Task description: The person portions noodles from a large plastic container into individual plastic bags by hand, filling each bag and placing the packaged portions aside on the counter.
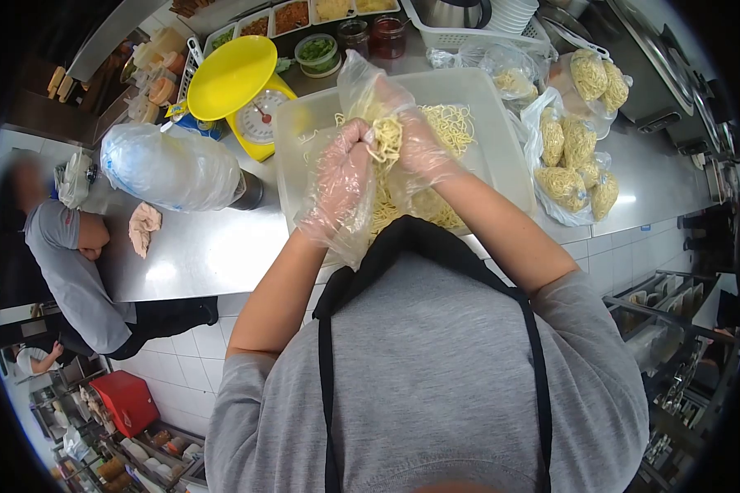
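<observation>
Both my hands wear clear plastic gloves and are raised over a large translucent bin (pixel 501 123) of loose yellow noodles (pixel 448 127). My right hand (pixel 419 144) is wrapped round a clear plastic bag (pixel 366 82) with a clump of noodles (pixel 387 138) at its mouth. Against the left side of that clump, my left hand (pixel 343 168) is closed, its fingertips pinching the bag's edge or the noodles; which of the two I cannot make out. More noodles lie in the bin below my hands, partly hidden by them.
A yellow scale (pixel 259 115) with a round pan (pixel 232 76) stands left of the bin. Further left are a wrapped plastic bundle (pixel 168 167) and a crumpled cloth (pixel 144 228). Bagged noodles (pixel 580 144) lie at the right. A person (pixel 78 246) is at the table's left end.
</observation>
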A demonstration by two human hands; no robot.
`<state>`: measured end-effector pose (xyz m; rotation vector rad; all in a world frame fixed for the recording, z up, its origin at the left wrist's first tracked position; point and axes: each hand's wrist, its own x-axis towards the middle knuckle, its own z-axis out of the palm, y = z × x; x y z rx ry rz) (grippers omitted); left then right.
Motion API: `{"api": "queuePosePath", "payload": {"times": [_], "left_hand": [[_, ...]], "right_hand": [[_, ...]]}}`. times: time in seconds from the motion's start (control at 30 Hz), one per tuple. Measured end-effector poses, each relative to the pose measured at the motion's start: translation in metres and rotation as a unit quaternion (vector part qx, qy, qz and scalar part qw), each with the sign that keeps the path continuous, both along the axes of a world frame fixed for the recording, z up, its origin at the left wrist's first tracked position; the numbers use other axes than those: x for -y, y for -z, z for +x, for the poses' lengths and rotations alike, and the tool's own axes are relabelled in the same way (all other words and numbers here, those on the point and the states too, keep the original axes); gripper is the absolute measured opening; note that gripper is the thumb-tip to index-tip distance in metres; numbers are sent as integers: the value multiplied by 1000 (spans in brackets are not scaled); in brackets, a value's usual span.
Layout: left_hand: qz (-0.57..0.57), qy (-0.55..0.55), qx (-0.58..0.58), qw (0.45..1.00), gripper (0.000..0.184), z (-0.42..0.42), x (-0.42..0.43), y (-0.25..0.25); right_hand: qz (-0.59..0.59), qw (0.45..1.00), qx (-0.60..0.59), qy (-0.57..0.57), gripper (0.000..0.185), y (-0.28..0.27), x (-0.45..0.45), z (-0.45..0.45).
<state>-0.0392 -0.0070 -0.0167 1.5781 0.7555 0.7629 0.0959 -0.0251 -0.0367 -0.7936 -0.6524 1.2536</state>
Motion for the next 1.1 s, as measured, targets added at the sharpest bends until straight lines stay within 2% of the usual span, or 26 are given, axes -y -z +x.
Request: {"api": "queuePosePath", "payload": {"times": [0.03, 0.07, 0.17, 0.23, 0.3, 0.37, 0.43, 0.5, 0.53, 0.57, 0.63, 0.67, 0.7, 0.73, 0.8, 0.83, 0.87, 0.9, 0.93, 1.0, 1.03, 1.1], "left_hand": [[0, 2, 0, 1000, 6, 2, 3, -5], [22, 4, -24, 999, 7, 3, 6, -11], [77, 22, -46, 996, 12, 13, 16, -6], [108, 41, -43, 992, 17, 13, 22, -5], [266, 70, -110, 955, 27, 11, 25, -15], [298, 29, -127, 946, 28, 7, 21, -5], [327, -14, -142, 934, 29, 1, 15, 3], [168, 46, -212, 961, 28, -1, 10, 4], [166, 53, -209, 962, 28, 4, 13, 8], [200, 38, -190, 960, 23, 9, 18, 11], [236, 30, -167, 957, 17, 17, 29, 7], [263, 42, -171, 948, 17, 19, 39, -1], [290, 53, -175, 939, 17, 21, 44, -5], [290, 58, -172, 940, 17, 24, 44, -4], [102, 48, -101, 989, 21, 29, 40, 0], [102, 51, -101, 988, 21, 28, 36, -2], [140, 64, -83, 985, 24, 25, 28, -8], [179, 75, -66, 979, 27, 22, 23, -13], [180, 77, -66, 978, 27, 21, 19, -18], [190, 51, 5, 980, 28, 17, 15, -27], [189, 50, 5, 981, 28, 14, 15, -37], [98, 109, -1, 989, 29, 6, 14, -55]], "right_hand": [[-48, 976, -210, -46, 49, 6, -6, 1], [-48, 976, -210, -45, 49, 10, -10, -3], [-81, 983, -166, -18, 41, 10, -15, -2], [-110, 991, -77, 6, 36, 1, -16, 2], [-146, 989, -1, 23, 33, -9, -16, 7], [-176, 984, 4, 38, 31, -15, -11, 13], [-183, 978, -85, 56, 30, -17, -5, 15], [-154, 949, -262, 85, 32, -4, -8, 20], [-139, 922, -346, 101, 33, 2, -10, 23], [-130, 930, -327, 107, 33, 9, -11, 25], [-87, 973, -187, 108, 34, 31, -20, 33], [-62, 990, -56, 113, 34, 46, -25, 41], [-29, 978, 156, 135, 35, 66, -34, 50], [13, 921, 353, 162, 35, 86, -41, 59], [-148, 870, 469, 46, 38, 24, -12, 53], [-103, 796, 593, -69, 40, 8, -4, 52], [-54, 693, 695, -183, 42, 2, 0, 53], [-50, 804, 545, -233, 43, 1, 1, 52], [-51, 805, 544, -231, 43, -5, 6, 56], [-218, 747, 569, -264, 42, -70, 30, 42], [-218, 747, 569, -266, 42, -69, 37, 42], [-51, 730, 649, -208, 42, -64, 49, 47]]}}
